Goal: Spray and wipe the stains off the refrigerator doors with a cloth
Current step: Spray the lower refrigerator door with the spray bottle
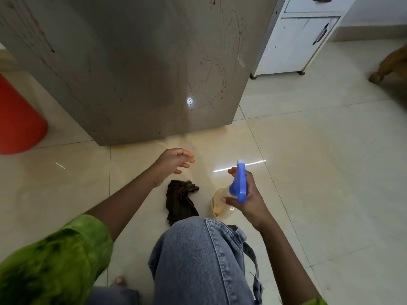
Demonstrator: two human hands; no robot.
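The grey refrigerator door (136,69) fills the upper left, marked with thin red streaks and smears, densest toward its right side and lower corner. A dark brown cloth (180,200) lies crumpled on the floor tiles in front of my knee. My right hand (251,199) grips a clear spray bottle (239,183) with a blue trigger head, its nozzle pointing up toward the door. My left hand (176,160) hovers open above the floor, just up and left of the cloth, fingers spread and holding nothing.
A red bin (19,119) stands left of the refrigerator. A white cabinet (295,40) with dark handles stands to its right. A tan animal's leg (389,67) shows at the right edge. My knee in jeans (198,256) is bent low over pale glossy tiles.
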